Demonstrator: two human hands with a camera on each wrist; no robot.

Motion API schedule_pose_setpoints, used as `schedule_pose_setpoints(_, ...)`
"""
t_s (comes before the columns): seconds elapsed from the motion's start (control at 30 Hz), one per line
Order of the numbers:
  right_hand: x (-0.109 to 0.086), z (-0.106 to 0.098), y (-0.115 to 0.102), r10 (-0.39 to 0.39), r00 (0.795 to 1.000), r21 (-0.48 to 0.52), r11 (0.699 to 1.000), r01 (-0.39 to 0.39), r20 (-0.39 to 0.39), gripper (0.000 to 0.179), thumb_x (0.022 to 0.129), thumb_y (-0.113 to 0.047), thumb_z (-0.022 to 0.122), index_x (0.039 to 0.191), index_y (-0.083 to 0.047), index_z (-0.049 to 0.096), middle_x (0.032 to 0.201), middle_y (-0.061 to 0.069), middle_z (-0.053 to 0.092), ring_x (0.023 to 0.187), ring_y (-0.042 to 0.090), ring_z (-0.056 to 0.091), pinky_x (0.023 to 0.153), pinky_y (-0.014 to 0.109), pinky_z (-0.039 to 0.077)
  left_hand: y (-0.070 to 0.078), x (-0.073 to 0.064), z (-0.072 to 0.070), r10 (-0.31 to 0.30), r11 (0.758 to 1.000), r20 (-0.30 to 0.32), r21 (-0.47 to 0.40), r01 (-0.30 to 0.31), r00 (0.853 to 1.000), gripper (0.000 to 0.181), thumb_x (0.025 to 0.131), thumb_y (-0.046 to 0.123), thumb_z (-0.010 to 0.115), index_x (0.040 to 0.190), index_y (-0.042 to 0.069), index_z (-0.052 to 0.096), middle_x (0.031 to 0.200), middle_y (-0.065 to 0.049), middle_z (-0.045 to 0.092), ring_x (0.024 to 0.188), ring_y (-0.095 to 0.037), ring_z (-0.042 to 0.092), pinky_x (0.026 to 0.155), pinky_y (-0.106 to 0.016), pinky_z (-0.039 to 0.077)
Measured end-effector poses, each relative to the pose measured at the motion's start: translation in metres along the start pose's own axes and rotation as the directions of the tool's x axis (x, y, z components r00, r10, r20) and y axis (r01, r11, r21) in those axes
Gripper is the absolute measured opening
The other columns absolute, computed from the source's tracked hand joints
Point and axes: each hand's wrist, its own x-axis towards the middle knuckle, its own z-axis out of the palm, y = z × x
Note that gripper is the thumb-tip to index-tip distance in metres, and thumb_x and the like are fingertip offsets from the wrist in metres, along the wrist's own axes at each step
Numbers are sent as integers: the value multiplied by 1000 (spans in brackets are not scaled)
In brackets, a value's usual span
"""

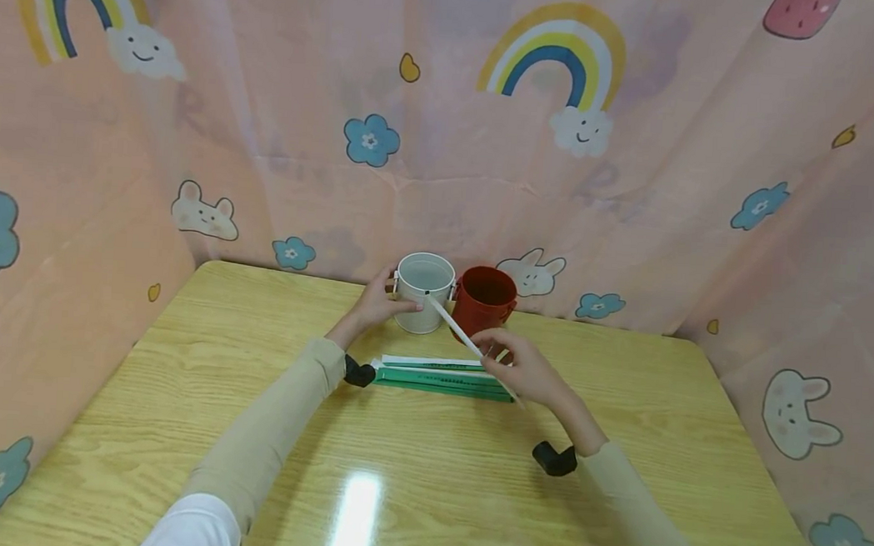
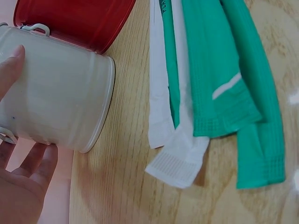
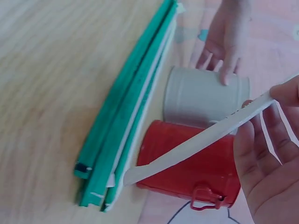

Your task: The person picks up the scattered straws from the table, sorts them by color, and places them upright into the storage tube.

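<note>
The left hand clamps its grip on the white pail, right of which stands a red pail; the right hand pinches a white packet.

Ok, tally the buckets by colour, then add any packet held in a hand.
White bucket: 1
Red bucket: 1
White packet in the right hand: 1
Total: 3

Red bucket blocks white bucket rightward; farther right is room.
</note>
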Motion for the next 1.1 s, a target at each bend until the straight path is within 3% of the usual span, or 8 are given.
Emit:
schedule_pose_setpoints(0.2, 9, -4, -9, -17, 996, 28, 999, 20, -84, 25, 91, -2, 60, 116, -6, 62, 93, 16, 65, 84, 20, 58, 69, 29, 53, 1, -1, 0, -5, 1000, -2, 8, 5, 1000, 89, 78, 8, 79, 150, 8, 27, 144, -16, 41, 131, -37, 42, 107, -50, 40)
schedule_pose_setpoints(0.47, 20, -7, -21, -23, 988, 74, 997, 34, -151, 23, 91, -3, 62, 115, -3, 62, 100, 18, 66, 88, 23, 61, 76, 31, 53, 0, -2, 0, -29, 999, -12, 17, 29, 1000, 88, 78, 11, 80, 150, 12, 29, 145, -14, 41, 132, -36, 41, 108, -51, 39)
schedule_pose_setpoints(0.77, 38, -14, -31, -38, 971, 155, 985, 76, -237, 25, 90, 2, 61, 115, 6, 61, 99, 23, 63, 83, 15, 57, 73, 18, 50, 2, -2, 1, -21, 1000, -14, 7, 21, 1000, 86, 79, 8, 78, 149, 9, 29, 144, -16, 41, 130, -37, 43, 106, -50, 41)
schedule_pose_setpoints(0.93, 48, -14, -35, -37, 956, 203, 974, 99, -291, 24, 90, -2, 63, 114, 3, 62, 95, 12, 64, 84, 4, 59, 74, 17, 51, 1, -2, 0, -26, 1000, -15, 13, 26, 1000, 88, 78, 9, 79, 150, 9, 28, 145, -16, 41, 131, -36, 42, 106, -50, 40)
schedule_pose_setpoints(1.1, 56, -14, -38, -1, 950, 262, 961, 87, -313, 25, 90, -6, 65, 114, 1, 62, 92, 4, 63, 84, 8, 60, 71, 18, 52, 4, -4, 0, -35, 999, -12, 31, 36, 999, 89, 78, 12, 79, 150, 9, 27, 145, -16, 41, 132, -36, 41, 108, -51, 39)
